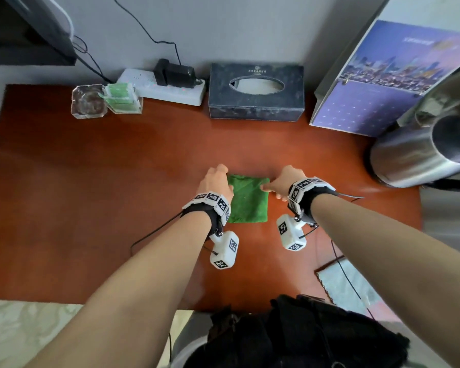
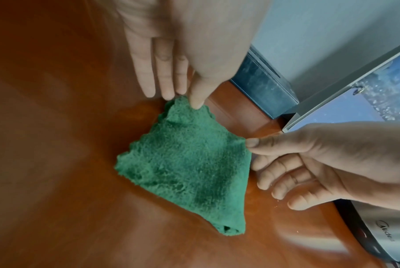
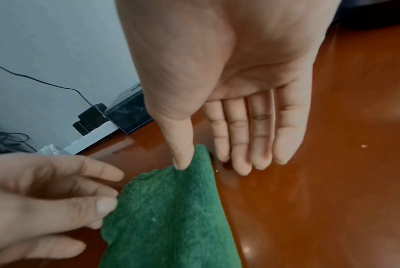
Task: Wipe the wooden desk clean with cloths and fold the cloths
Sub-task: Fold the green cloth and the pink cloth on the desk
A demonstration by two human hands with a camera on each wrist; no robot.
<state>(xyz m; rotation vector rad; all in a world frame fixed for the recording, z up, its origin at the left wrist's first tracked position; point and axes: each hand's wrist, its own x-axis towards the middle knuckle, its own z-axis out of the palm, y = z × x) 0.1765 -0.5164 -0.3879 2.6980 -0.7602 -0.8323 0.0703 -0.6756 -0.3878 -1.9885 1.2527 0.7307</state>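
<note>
we see the folded cloth (image 1: 247,200) mid-tabletop (image 1: 91,168); left hand (image 1: 215,183) and right hand (image 1: 283,181) pinch its far corners.

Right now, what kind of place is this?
Likely a hotel room or small office desk: a tissue box, glass ashtray and steel kettle sit on the wooden desk against a wall.

Folded cloth (image 1: 247,199) on desk (image 1: 91,181) centre; tissue box (image 1: 255,91) behind; kettle (image 1: 420,152) right.
</note>
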